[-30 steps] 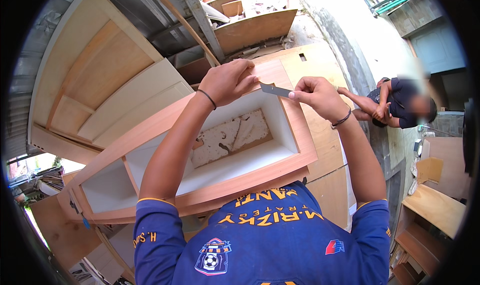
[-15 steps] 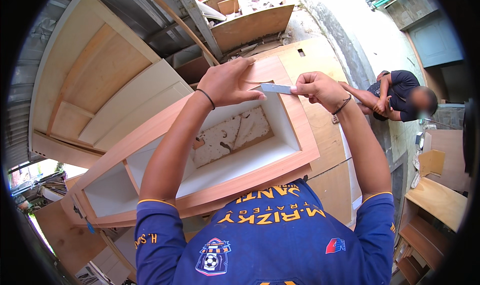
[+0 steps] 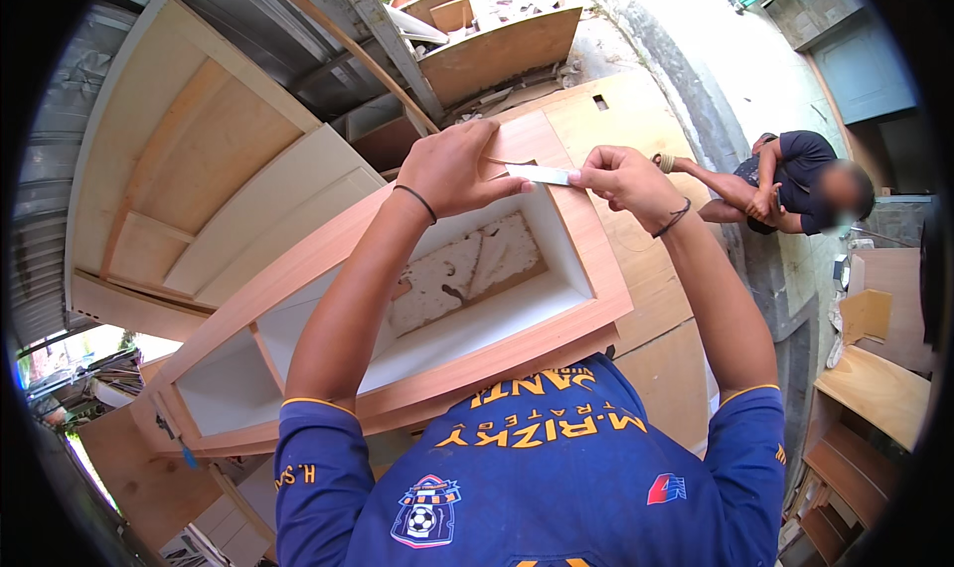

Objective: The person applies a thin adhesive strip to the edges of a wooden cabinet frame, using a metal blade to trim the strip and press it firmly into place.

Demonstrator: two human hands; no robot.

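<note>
A long cabinet frame (image 3: 594, 333) with pinkish wood-grain facing and white inner walls lies on its back before me. My left hand (image 3: 447, 169) rests on its far rail, thumb spread away from the fingers; the fingertips are partly hidden. My right hand (image 3: 624, 181) pinches one end of a flat, shiny metal blade (image 3: 539, 174) between thumb and fingers. The blade lies nearly level over the frame's far right corner, its other end close to my left thumb tip. A thin, light strip (image 3: 510, 162) curves out beside the blade, near my left hand.
Plywood board (image 3: 656, 358) extends beneath and right of the cabinet. Large wooden panels (image 3: 189, 140) lean at the left. A bin of scraps (image 3: 502, 52) stands at the back. Another person (image 3: 785, 184) sits at the right; wooden shelving (image 3: 845, 458) stands at the lower right.
The blade has shifted slightly left with my right hand and turned so its face catches more light. My left hand stays almost in place.
</note>
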